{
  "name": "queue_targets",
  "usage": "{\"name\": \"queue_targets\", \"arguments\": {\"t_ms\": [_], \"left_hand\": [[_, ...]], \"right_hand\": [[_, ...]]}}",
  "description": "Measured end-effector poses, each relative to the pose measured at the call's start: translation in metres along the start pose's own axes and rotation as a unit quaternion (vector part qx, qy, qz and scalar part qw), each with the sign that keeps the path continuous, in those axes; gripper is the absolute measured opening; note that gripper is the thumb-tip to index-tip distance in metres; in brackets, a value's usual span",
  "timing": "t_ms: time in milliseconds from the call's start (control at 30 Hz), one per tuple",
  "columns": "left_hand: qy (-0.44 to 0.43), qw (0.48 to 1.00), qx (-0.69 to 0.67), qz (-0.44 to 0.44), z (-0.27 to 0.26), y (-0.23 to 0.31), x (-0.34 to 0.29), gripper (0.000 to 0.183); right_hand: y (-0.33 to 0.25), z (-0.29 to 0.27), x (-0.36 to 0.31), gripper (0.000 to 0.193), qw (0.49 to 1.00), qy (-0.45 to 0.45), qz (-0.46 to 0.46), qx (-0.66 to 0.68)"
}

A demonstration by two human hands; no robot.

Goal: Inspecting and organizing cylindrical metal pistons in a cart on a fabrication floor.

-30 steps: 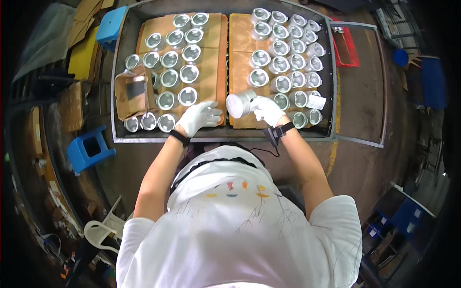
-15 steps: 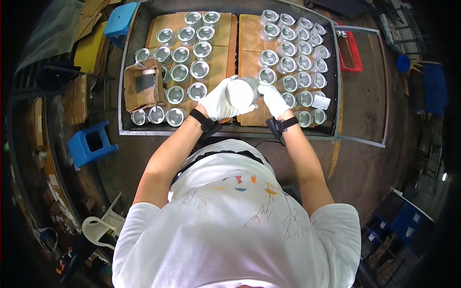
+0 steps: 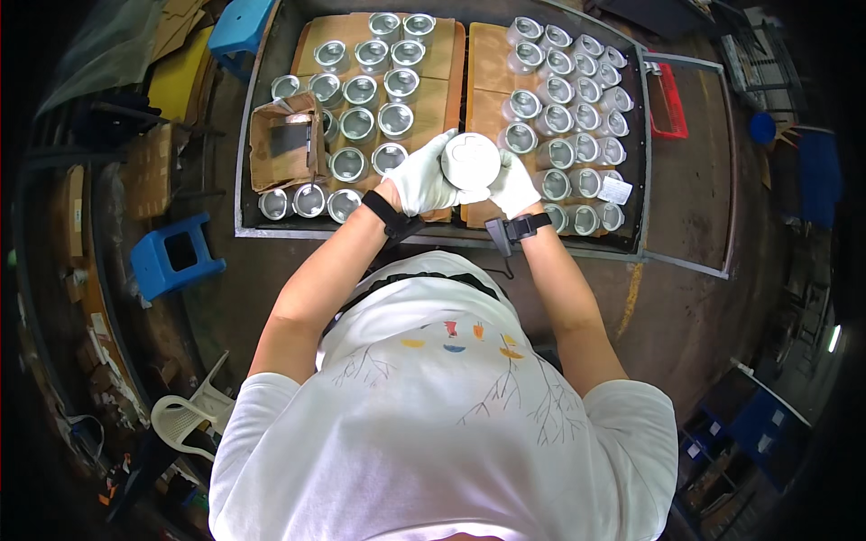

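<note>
Both gloved hands, left hand (image 3: 422, 183) and right hand (image 3: 512, 185), clasp a white-lidded can (image 3: 470, 161) over the bench (image 3: 451, 236); an open brown carton (image 3: 282, 144) sits left.

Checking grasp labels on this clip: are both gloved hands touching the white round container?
Touching. The head view shows the left hand and right hand wrapped against opposite sides of the white round container.
</note>
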State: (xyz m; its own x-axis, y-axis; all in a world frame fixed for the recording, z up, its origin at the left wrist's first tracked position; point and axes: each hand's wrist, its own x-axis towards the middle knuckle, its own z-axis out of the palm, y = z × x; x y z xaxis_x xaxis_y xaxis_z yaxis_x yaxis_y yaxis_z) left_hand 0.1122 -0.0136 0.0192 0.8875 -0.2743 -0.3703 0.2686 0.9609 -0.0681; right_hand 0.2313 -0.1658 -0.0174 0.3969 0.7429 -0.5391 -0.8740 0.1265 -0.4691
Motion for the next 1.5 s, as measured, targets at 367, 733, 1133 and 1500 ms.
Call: {"name": "queue_targets", "arguments": {"t_ms": [367, 733, 1133, 1500], "left_hand": [[0.047, 0.98, 0.139, 0.131, -0.003, 0.002, -0.009, 0.057], [0.045, 0.958, 0.231, 0.163, -0.001, -0.002, -0.014, 0.048], [0.055, 0.979, 0.162, 0.107, 0.0, -0.011, -0.007, 0.051], [0.029, 0.994, 0.098, 0.045, 0.004, -0.011, -0.018, 0.048]], "right_hand": [[-0.027, 0.031, -0.036, 0.045, 0.752, -0.026, -0.257, -0.607], [-0.028, 0.033, -0.04, 0.023, 0.801, -0.028, -0.279, -0.529], [-0.039, 0.031, -0.04, 0.037, 0.545, -0.043, -0.385, -0.743], [-0.068, 0.056, -0.054, 0.043, 0.892, 0.111, -0.148, -0.413]]}}
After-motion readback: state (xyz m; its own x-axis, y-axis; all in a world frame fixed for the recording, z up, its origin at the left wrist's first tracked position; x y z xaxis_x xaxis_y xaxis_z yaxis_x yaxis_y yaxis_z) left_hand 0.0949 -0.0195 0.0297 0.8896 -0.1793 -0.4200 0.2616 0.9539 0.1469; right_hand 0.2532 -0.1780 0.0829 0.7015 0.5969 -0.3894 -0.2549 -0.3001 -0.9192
